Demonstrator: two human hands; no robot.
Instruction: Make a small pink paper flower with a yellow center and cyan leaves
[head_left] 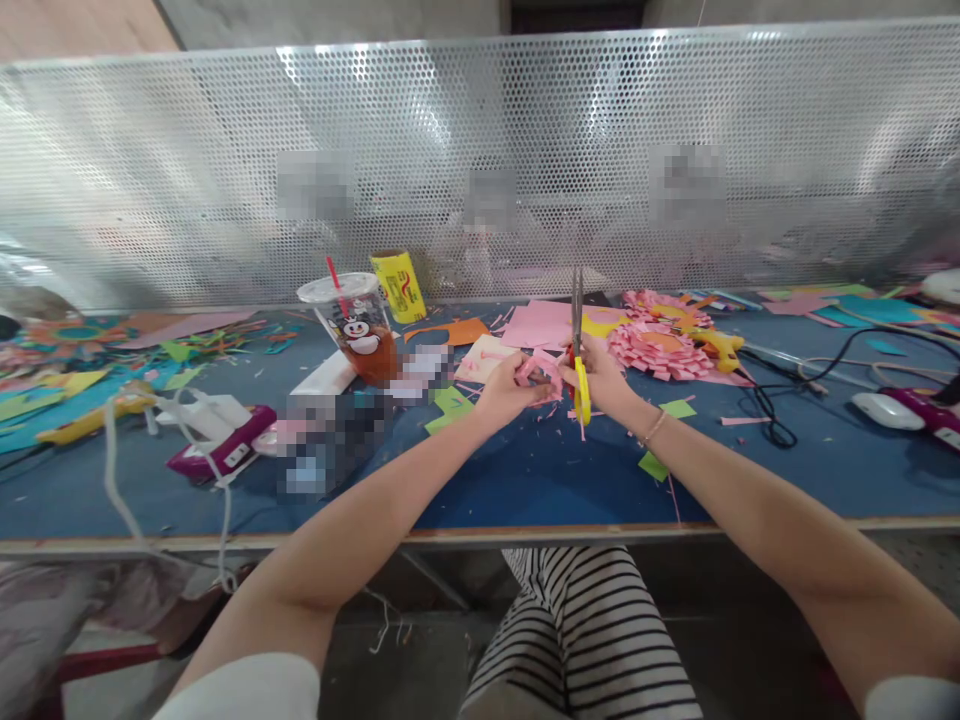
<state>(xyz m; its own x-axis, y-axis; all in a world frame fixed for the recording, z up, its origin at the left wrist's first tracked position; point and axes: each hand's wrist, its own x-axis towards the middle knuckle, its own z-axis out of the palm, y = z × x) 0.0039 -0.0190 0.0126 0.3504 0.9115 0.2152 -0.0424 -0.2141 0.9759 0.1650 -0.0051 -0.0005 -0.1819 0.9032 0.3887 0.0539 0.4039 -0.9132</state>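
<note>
Blue table spans mid-frame. At centre, I see the left hand pinching pink paper; right of centre, the right hand grips scissors, tips up. I'd keep the paper taut, clear of the tips.

Pink paper partly behind left fingers; apparent purple power strip cropped at right

The left arm and right arm reach forward and converge, elbows set wide. The left hand pinches, thumb and fingers drawn together; the right hand, close beside it, curls its fingers in a grip. Both wrists roughly line up with their forearms.
</note>
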